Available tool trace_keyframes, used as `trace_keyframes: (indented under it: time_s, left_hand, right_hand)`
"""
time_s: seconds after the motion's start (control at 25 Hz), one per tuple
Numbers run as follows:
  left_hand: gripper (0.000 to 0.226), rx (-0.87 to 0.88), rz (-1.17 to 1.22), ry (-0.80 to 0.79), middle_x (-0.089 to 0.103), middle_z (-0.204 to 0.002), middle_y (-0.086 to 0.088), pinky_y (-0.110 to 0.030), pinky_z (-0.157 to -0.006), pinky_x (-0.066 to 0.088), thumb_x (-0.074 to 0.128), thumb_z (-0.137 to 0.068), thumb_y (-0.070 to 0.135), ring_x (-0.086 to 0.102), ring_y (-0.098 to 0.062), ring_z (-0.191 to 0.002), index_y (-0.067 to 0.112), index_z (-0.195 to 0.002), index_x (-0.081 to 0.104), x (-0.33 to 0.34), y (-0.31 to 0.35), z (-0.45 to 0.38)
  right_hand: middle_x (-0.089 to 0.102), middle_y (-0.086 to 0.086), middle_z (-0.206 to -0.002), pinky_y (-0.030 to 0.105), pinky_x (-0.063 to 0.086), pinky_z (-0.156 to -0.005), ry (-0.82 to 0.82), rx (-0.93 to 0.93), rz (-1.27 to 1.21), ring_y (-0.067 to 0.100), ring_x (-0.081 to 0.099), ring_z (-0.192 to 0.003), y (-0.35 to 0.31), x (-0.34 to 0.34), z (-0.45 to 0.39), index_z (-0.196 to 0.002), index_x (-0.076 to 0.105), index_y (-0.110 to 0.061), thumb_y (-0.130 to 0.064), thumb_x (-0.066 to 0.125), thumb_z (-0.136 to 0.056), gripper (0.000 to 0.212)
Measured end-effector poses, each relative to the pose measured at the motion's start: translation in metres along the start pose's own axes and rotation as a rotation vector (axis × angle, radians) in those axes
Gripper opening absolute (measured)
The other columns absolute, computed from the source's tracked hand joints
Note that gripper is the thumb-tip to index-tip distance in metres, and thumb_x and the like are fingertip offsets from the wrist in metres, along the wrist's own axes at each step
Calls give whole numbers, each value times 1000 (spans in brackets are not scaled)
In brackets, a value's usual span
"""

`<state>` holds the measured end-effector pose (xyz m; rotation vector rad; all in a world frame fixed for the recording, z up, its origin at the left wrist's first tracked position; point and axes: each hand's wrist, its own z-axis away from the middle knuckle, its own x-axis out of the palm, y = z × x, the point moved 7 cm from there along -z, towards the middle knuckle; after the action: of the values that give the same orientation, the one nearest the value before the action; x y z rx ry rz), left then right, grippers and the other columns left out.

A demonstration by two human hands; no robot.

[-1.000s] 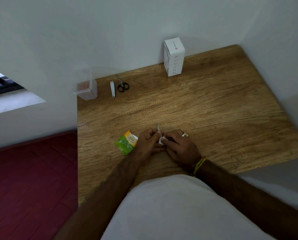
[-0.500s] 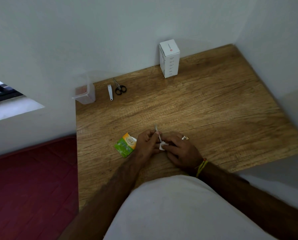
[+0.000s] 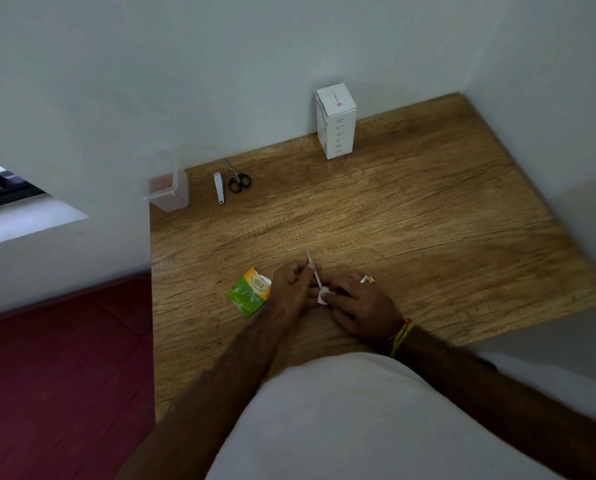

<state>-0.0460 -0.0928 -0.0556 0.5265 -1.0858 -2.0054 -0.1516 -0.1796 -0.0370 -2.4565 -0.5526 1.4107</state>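
Observation:
Over the wooden table, near its front edge, both hands work on a small white paper piece. My left hand pinches a thin white strip that rises from that piece and points away from me. My right hand, with a ring on one finger and a thread band at the wrist, pinches the white piece against the table. A torn green and orange sachet lies flat just left of my left hand.
At the back by the wall stand a white carton and a clear plastic container. Small black-handled scissors and a nail clipper lie between them. A red mattress lies left of the table.
My left hand has drawn the white strip out longer from the piece under my right hand. The camera has shifted slightly; the sachet stays where it was.

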Motion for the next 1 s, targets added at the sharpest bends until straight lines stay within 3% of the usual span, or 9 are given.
trace_keyframes:
  time_s: [0.12,0.24,0.32,0.4,0.52,0.64,0.84,1.0]
  left_hand:
    - [27,-21,63,-38,75,-94,-14,-28,-61,60,46,-105,17,75,-23,-78,-1,-120,60,3,-1,5]
    - [26,1,73,-89,74,-104,-14,-30,-71,62,47,-104,13,74,-28,-89,3,-126,56,4,-1,7]
    - [29,9,76,-106,72,-110,-15,-29,-73,61,54,-100,6,74,-26,-89,5,-129,52,6,0,8]
    - [39,15,82,-104,72,-109,-17,-30,-72,61,58,-96,1,74,-25,-86,10,-131,45,7,1,9]
    - [43,22,105,-96,72,-107,-15,-34,-72,62,56,-97,0,74,-28,-86,21,-130,37,5,0,9]
    - [36,33,138,-66,73,-105,-14,-36,-70,61,53,-99,1,74,-32,-88,18,-129,42,1,-1,7]
    - [34,59,183,-53,72,-107,-20,-39,-74,62,53,-98,-1,72,-35,-86,10,-130,46,-4,-3,5]
    - [29,86,171,-101,74,-104,-16,-36,-75,62,53,-97,-3,73,-30,-89,7,-124,51,-3,-3,6]
  right_hand:
    - [68,11,-104,34,50,-83,60,121,-126,23,63,-95,7,-10,0,-96,74,-2,-4,68,-82,15]
    - [70,5,-96,23,51,-81,261,534,-361,13,66,-91,29,-24,-3,-95,75,-5,7,68,-81,20]
    - [72,-1,-88,18,52,-73,321,866,-552,4,67,-82,42,-19,-5,-94,75,-11,6,68,-84,21]
    - [73,-2,-87,15,53,-71,349,1046,-661,-2,68,-78,49,-13,-5,-94,75,-14,2,69,-86,19]
    - [76,6,-87,20,55,-71,370,1195,-813,8,70,-79,56,-9,0,-95,76,-11,-2,72,-86,13]
    - [76,9,-80,25,58,-67,361,1315,-937,15,70,-70,56,-7,4,-93,74,-11,-4,72,-86,11]
    - [75,10,-76,24,58,-65,290,1332,-889,13,68,-64,51,-7,-4,-91,73,-10,-5,72,-86,8]
    - [75,7,-75,25,57,-64,207,1320,-837,14,69,-66,50,-3,-14,-82,75,-13,-4,72,-86,10]
